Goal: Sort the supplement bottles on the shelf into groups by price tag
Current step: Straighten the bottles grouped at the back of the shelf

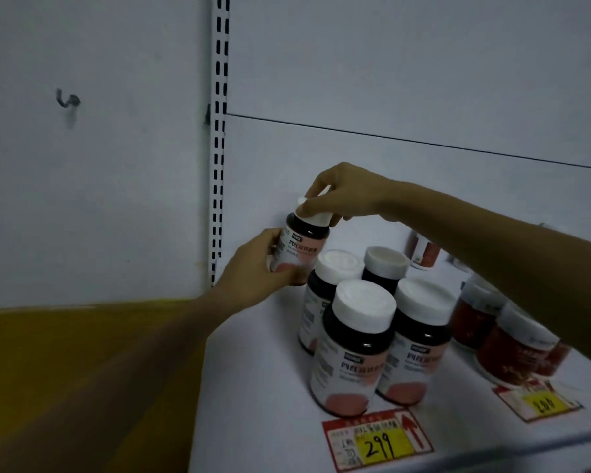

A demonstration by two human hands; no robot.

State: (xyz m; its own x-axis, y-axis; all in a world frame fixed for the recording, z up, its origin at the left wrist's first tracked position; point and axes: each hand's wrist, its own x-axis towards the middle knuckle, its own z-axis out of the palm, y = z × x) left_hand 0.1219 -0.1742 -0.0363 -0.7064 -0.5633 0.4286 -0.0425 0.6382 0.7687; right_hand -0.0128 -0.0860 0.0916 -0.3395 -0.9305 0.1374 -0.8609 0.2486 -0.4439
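A dark supplement bottle [301,245] with a white cap and a pink label is tilted above the white shelf [253,387], at the back left of a cluster. My left hand [256,271] grips its lower body from the left. My right hand [342,196] pinches its white cap from above. Several matching bottles [352,349] stand upright in a group behind a red price tag marked 299 [377,442]. To the right, red-labelled jars [512,349] stand behind a tag marked 288 [539,402].
A slotted metal upright [220,138] runs down the left edge of the shelf's back panel. One more red-labelled bottle [423,252] stands at the back, partly hidden by my right forearm. A yellow surface [82,370] lies to the left of the shelf.
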